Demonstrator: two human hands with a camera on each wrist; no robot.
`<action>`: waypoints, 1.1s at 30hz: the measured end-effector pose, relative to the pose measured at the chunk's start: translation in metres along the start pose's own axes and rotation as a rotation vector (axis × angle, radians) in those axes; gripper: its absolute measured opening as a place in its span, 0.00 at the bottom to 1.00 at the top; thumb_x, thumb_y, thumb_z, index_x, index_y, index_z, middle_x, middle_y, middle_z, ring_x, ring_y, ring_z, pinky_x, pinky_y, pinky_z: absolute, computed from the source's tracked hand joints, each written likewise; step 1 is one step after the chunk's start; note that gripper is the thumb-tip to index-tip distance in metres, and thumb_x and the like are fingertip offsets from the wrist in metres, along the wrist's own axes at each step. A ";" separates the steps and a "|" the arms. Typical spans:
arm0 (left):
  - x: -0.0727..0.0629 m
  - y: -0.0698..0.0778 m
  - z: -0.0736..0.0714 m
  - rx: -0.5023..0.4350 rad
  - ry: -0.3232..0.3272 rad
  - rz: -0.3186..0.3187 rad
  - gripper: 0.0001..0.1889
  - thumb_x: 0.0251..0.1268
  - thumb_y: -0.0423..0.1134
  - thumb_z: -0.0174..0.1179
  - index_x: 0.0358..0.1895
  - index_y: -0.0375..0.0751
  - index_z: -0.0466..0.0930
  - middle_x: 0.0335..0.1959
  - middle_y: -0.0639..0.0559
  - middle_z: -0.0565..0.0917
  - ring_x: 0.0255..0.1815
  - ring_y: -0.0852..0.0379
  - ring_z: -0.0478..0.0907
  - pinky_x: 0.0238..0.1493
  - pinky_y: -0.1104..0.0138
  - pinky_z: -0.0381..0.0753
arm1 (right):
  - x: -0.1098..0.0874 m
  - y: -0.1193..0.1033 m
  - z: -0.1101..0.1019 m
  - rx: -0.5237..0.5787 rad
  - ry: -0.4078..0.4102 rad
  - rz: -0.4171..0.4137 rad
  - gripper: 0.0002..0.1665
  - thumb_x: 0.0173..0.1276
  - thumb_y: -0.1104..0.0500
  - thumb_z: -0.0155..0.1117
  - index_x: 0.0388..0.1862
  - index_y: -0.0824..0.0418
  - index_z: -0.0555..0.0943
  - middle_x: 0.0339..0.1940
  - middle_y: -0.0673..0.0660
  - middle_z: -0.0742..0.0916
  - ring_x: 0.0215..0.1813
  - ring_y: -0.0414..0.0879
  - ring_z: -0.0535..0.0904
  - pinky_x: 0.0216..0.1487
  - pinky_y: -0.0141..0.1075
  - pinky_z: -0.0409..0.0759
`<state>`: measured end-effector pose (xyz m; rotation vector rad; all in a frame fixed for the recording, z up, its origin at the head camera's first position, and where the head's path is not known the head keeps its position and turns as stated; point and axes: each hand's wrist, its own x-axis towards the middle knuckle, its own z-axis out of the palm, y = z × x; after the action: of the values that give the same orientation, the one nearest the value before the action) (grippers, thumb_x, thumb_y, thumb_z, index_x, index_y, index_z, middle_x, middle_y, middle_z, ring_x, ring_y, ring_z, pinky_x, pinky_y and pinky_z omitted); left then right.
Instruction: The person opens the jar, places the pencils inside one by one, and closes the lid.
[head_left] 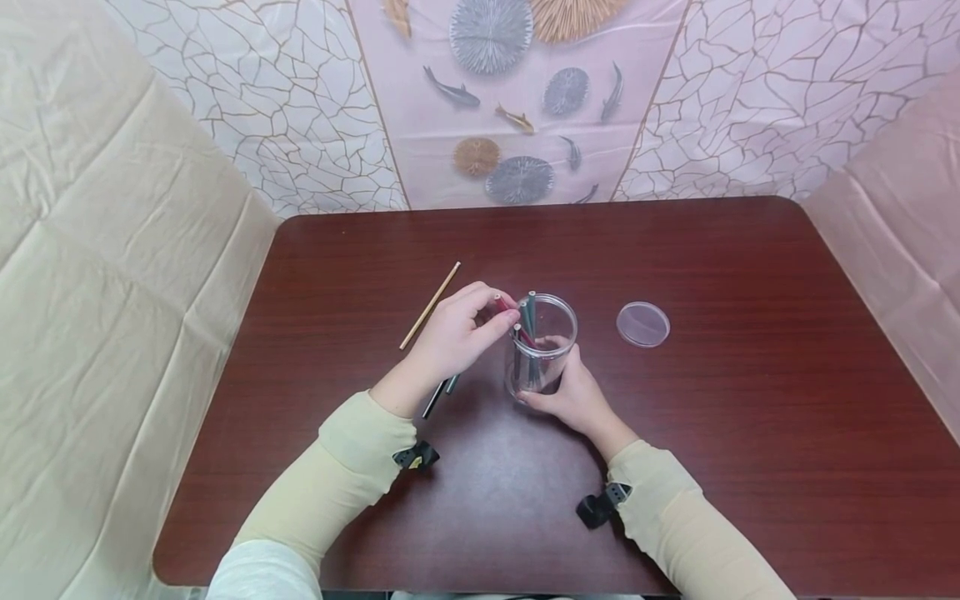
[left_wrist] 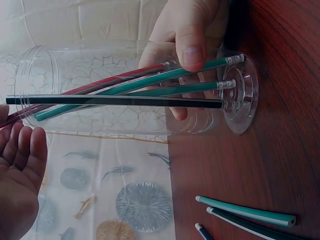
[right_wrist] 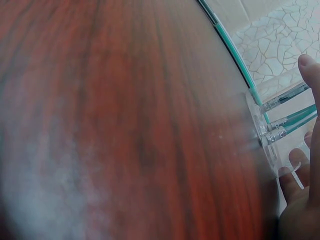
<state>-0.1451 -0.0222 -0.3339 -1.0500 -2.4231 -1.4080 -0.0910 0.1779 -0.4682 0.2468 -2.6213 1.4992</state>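
My left hand (head_left: 459, 335) pinches a red pencil (left_wrist: 117, 80) at its upper end, over the mouth of a clear plastic jar (head_left: 546, 352). The red pencil slants down inside, its eraser end above the jar's bottom in the left wrist view. A black pencil (left_wrist: 125, 101) and two green pencils (left_wrist: 165, 77) stand leaning in the same jar, eraser ends down. Low on its side, my right hand (head_left: 576, 398) grips the jar, thumb in front and fingers behind. Only part of that hand shows in the right wrist view.
A yellow pencil (head_left: 430, 306) lies beyond my left hand. Under the left wrist lie a green pencil (left_wrist: 245, 211), a black pencil (left_wrist: 255, 226) and the end of another dark one (left_wrist: 202, 231). Right of the jar is a round clear lid (head_left: 643, 324) on the brown table (head_left: 750, 400).
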 end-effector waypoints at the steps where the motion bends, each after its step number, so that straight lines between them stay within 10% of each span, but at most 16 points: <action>1: 0.000 0.000 0.000 -0.003 0.001 -0.001 0.05 0.60 0.35 0.62 0.38 0.38 0.81 0.28 0.54 0.77 0.30 0.62 0.72 0.32 0.71 0.72 | 0.000 0.000 0.000 0.000 0.000 -0.002 0.56 0.40 0.53 0.81 0.63 0.62 0.58 0.57 0.56 0.77 0.56 0.50 0.74 0.58 0.48 0.67; 33: -0.002 -0.009 0.000 -0.073 0.068 -0.010 0.07 0.59 0.33 0.62 0.40 0.36 0.81 0.30 0.52 0.78 0.31 0.60 0.74 0.32 0.66 0.77 | 0.000 0.001 0.001 -0.006 0.003 0.006 0.56 0.40 0.52 0.81 0.64 0.63 0.58 0.58 0.56 0.77 0.57 0.50 0.73 0.58 0.48 0.67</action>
<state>-0.1492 -0.0262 -0.3417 -0.9895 -2.3495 -1.5199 -0.0909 0.1771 -0.4693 0.2368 -2.6257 1.4923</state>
